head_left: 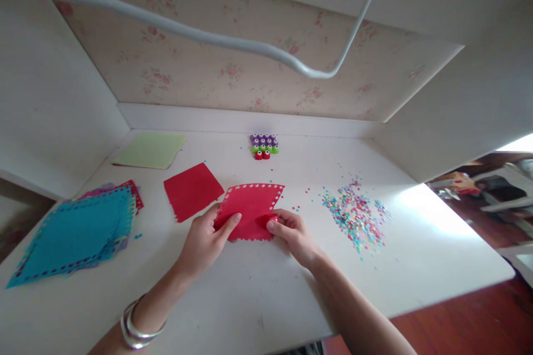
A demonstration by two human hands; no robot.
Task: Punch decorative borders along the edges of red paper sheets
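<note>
A red sheet of paper [252, 205] with small cut-out shapes along its edges is held up over the table. My left hand [209, 236] grips its left side, thumb on top. At the right edge of the sheet, my right hand [293, 233] pinches a small red craft punch [271, 218] between thumb and fingers. The punch sits against the paper's edge; whether its jaw is around the sheet I cannot tell. Left of the sheet lies another red paper square [192, 191] on the table.
Punched blue sheets [79, 233] are piled at the left, below pale green paper [149, 150]. Several purple, green and red punches [264, 144] stand at the back. Paper confetti [358, 213] lies at the right. A white cable [200, 37] hangs across the upper view.
</note>
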